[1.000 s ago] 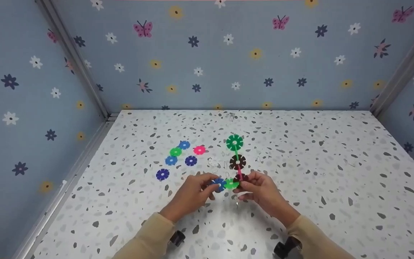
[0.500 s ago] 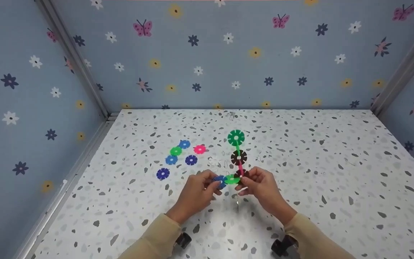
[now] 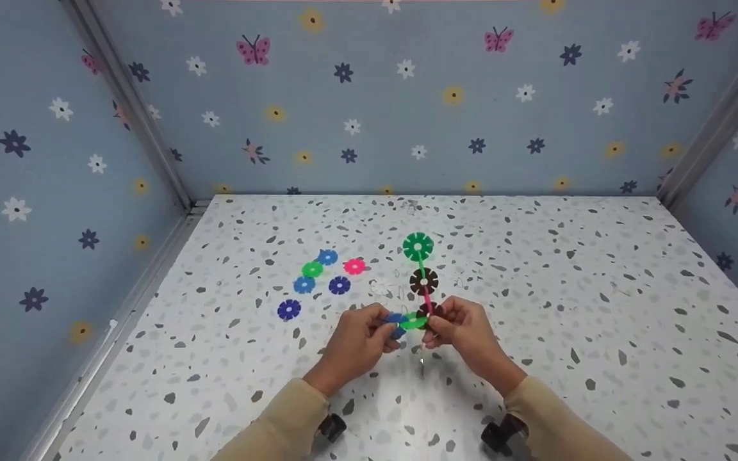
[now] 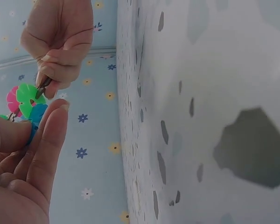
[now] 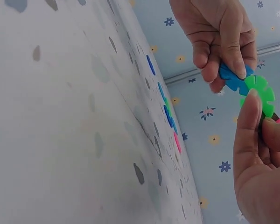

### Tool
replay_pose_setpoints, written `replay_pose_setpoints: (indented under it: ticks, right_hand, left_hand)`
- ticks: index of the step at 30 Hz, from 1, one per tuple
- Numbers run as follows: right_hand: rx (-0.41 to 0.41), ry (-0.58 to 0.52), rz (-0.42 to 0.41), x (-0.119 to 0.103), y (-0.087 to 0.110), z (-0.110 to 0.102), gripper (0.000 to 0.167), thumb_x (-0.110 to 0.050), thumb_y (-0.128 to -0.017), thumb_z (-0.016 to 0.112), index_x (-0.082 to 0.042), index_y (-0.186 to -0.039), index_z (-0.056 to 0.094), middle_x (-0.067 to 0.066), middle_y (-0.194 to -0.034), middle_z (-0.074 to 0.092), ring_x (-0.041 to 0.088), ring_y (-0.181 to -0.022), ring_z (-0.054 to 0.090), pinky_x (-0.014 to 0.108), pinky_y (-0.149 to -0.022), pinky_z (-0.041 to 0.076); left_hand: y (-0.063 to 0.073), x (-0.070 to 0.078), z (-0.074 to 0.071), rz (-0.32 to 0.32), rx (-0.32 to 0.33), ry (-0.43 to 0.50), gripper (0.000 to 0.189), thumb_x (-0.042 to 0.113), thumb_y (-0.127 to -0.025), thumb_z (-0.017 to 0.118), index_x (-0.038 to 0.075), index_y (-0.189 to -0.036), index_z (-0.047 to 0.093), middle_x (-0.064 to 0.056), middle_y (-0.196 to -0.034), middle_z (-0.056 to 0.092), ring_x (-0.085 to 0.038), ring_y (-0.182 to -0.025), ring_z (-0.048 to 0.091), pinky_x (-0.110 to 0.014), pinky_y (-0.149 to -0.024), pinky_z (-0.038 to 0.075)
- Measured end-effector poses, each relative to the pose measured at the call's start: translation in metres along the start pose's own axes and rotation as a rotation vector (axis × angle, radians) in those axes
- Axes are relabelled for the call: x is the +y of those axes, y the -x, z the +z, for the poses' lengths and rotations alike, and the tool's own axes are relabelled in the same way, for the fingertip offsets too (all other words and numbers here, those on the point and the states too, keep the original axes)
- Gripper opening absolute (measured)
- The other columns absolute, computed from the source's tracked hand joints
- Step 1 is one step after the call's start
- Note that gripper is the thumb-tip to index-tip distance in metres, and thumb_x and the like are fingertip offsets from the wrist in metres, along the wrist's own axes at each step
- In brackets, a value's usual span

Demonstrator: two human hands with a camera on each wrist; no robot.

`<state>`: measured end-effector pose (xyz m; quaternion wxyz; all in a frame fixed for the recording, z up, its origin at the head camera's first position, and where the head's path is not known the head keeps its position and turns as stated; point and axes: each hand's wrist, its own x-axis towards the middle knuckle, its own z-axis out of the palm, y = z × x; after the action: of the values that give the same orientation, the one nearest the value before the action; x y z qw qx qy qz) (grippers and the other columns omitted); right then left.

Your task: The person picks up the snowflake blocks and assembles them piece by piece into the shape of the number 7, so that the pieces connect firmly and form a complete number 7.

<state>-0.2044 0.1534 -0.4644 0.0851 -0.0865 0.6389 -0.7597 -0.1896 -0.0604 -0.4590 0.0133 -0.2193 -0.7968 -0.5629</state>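
Observation:
Between the two hands is a chain of notched plastic discs. My left hand [image 3: 357, 336] pinches a blue disc [image 5: 234, 79] between thumb and fingers. That disc meets a light green disc [image 5: 260, 94], which joins a dark brown disc [image 3: 430, 311] pinched by my right hand [image 3: 466, 330]. From there the chain runs away from me through a pink disc [image 3: 427, 297] seen edge-on, another brown disc [image 3: 424, 282] and a green disc [image 3: 418, 246] at the far end. Fingers partly cover the near brown disc and the blue one.
Left of the hands, several loose discs lie on the speckled table [image 3: 567, 288]: a dark blue disc [image 3: 289, 310], a pink disc [image 3: 354, 266] and a green disc [image 3: 312, 269] among them. Flower-patterned panels [image 3: 369, 96] stand at the back and sides.
Both hands and the chain have shifted slightly away from me. The blue disc has tilted in my left hand and moved closer against the light green disc. The loose discs have stayed put.

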Motion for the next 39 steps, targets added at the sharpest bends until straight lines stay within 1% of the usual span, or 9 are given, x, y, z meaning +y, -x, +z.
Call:
replay_pose_setpoints:
  ticks: [4,9,13,17,23,29,31,34,39]
  right_hand:
    - [-0.008,0.031,-0.008,-0.001,-0.001,-0.004,0.009,0.009,-0.092,0.059,0.004,-0.088,0.052,0.018,-0.083,0.064,0.021,-0.067,0.068,0.037,-0.066,0.059]
    - [0.043,0.050,-0.006,-0.003,-0.004,-0.007,0.006,0.007,-0.094,0.057,0.004,-0.098,0.054,0.017,-0.087,0.062,0.021,-0.072,0.064,0.037,-0.066,0.059]
    - [0.064,0.058,-0.027,-0.007,-0.009,-0.006,0.013,0.004,-0.096,0.058,0.006,-0.107,0.055,0.016,-0.092,0.062,0.022,-0.077,0.062,0.037,-0.068,0.059]
    - [0.058,0.078,-0.026,-0.008,-0.010,-0.006,0.016,0.004,-0.096,0.059,0.007,-0.112,0.056,0.017,-0.094,0.063,0.022,-0.079,0.063,0.036,-0.069,0.059]
    - [-0.011,0.094,-0.029,-0.003,-0.006,-0.006,0.020,0.001,-0.093,0.064,0.008,-0.110,0.057,0.016,-0.096,0.064,0.024,-0.082,0.065,0.036,-0.069,0.059]
    - [-0.138,0.250,-0.005,0.001,-0.004,-0.005,0.017,-0.003,-0.091,0.067,0.009,-0.102,0.062,0.022,-0.092,0.066,0.030,-0.078,0.065,0.034,-0.063,0.058]
    - [-0.162,0.298,-0.003,0.002,-0.004,-0.005,0.015,-0.003,-0.091,0.066,0.009,-0.100,0.063,0.023,-0.089,0.066,0.029,-0.074,0.064,0.032,-0.061,0.058]
    - [-0.182,0.324,-0.010,0.001,-0.005,-0.006,0.013,-0.002,-0.092,0.064,0.009,-0.098,0.063,0.022,-0.087,0.067,0.025,-0.070,0.065,0.030,-0.058,0.057]
    - [-0.182,0.292,0.024,-0.001,-0.004,-0.008,0.012,-0.001,-0.093,0.061,0.009,-0.100,0.061,0.017,-0.088,0.068,0.021,-0.073,0.066,0.031,-0.058,0.057]
  left_hand:
    - [-0.001,-0.001,0.004,-0.026,0.001,0.059,0.004,-0.002,-0.098,0.058,-0.003,-0.097,0.062,-0.011,-0.088,0.070,-0.019,-0.072,0.072,-0.028,-0.065,0.058]
    - [-0.003,-0.002,0.013,-0.079,-0.005,0.092,0.003,0.002,-0.098,0.059,-0.001,-0.097,0.059,-0.012,-0.089,0.071,-0.018,-0.070,0.071,-0.031,-0.064,0.058]
    - [-0.005,0.001,0.017,-0.112,-0.020,0.115,0.005,0.007,-0.100,0.058,0.004,-0.096,0.058,-0.012,-0.092,0.072,-0.019,-0.070,0.071,-0.036,-0.063,0.059]
    - [-0.005,0.002,0.020,-0.155,-0.031,0.151,0.009,0.012,-0.099,0.059,0.006,-0.092,0.058,-0.008,-0.087,0.073,-0.020,-0.069,0.070,-0.035,-0.059,0.058]
    - [-0.004,-0.001,0.025,-0.179,-0.033,0.221,0.012,0.014,-0.099,0.060,0.005,-0.092,0.063,-0.005,-0.074,0.070,-0.017,-0.061,0.063,-0.028,-0.054,0.054]
    - [-0.004,0.000,0.026,-0.187,-0.026,0.263,0.013,0.011,-0.101,0.056,0.001,-0.097,0.064,-0.007,-0.073,0.067,-0.016,-0.058,0.059,-0.025,-0.052,0.051]
    - [-0.003,0.000,0.026,-0.187,-0.033,0.248,0.014,0.012,-0.101,0.056,0.001,-0.098,0.064,-0.007,-0.073,0.066,-0.016,-0.058,0.058,-0.024,-0.051,0.050]
    - [-0.003,0.000,0.024,-0.173,-0.042,0.170,0.016,0.017,-0.101,0.057,0.004,-0.098,0.066,-0.007,-0.074,0.065,-0.014,-0.059,0.057,-0.023,-0.052,0.048]
    - [-0.003,-0.004,0.009,-0.146,-0.043,-0.055,0.018,0.030,-0.096,0.064,0.014,-0.096,0.070,0.000,-0.080,0.066,-0.013,-0.069,0.058,-0.027,-0.059,0.049]
